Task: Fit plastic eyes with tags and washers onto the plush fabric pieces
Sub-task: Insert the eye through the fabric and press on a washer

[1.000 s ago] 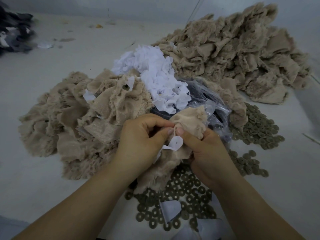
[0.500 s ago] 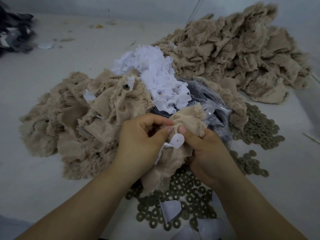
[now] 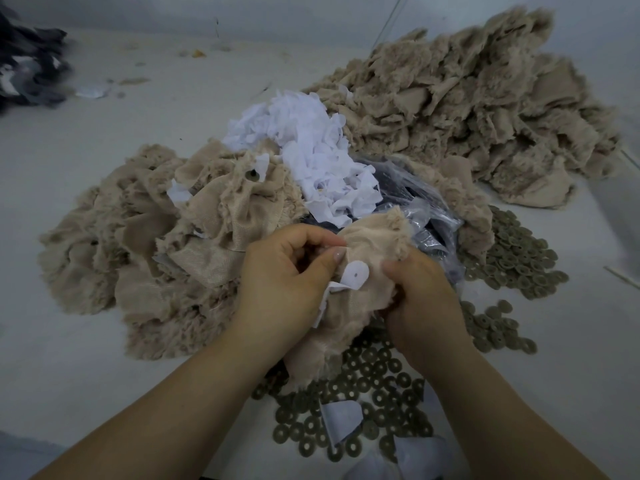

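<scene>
Left hand [image 3: 284, 282] pinches tag [image 3: 355, 276] against plush [image 3: 367, 299]; right hand [image 3: 420, 303] grips the plush's edge, held above washers [image 3: 374, 386]. Risk: tag hole may slip off alignment if pinch loosens.

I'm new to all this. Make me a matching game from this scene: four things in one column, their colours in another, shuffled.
Things:
1. washers
2. plush fabric piece
3. tag
4. heap at the far left edge

Colours:
A. white
B. dark grey and black
C. olive
D. beige

Pairs: 1-C, 2-D, 3-A, 4-B
</scene>
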`<action>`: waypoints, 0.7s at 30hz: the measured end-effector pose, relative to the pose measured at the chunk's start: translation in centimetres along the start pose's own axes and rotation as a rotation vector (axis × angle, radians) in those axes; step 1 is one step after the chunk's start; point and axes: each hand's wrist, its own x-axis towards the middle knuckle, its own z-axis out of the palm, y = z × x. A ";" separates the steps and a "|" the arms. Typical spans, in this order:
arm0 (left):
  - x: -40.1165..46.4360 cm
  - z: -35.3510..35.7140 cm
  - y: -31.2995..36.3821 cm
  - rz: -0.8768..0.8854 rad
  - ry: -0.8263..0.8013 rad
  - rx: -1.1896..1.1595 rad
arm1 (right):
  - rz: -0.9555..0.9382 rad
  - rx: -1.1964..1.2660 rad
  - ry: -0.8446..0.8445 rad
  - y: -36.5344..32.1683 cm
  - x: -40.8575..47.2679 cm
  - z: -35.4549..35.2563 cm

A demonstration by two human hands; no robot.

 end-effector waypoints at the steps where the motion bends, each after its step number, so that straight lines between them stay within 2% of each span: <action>1: 0.0 0.0 0.0 -0.005 0.011 -0.002 | 0.067 0.120 -0.032 -0.1 0.1 -0.1; 3: 0.1 -0.1 -0.1 -0.016 0.028 -0.006 | 0.156 0.365 -0.115 -0.2 0.3 -0.2; 5: 0.1 -0.1 -0.1 -0.024 0.034 -0.011 | 0.194 0.434 -0.145 -0.3 0.4 -0.1; 12: -0.2 0.2 0.1 -0.006 0.010 0.016 | 0.059 0.170 -0.161 1.0 0.4 -0.2; 17: -0.3 0.5 0.0 -0.008 0.012 0.033 | -0.169 -0.134 -0.009 1.0 0.2 -0.1; 21: -0.3 0.6 -0.1 0.019 0.031 0.117 | -0.343 -0.355 0.035 0.7 -0.1 0.0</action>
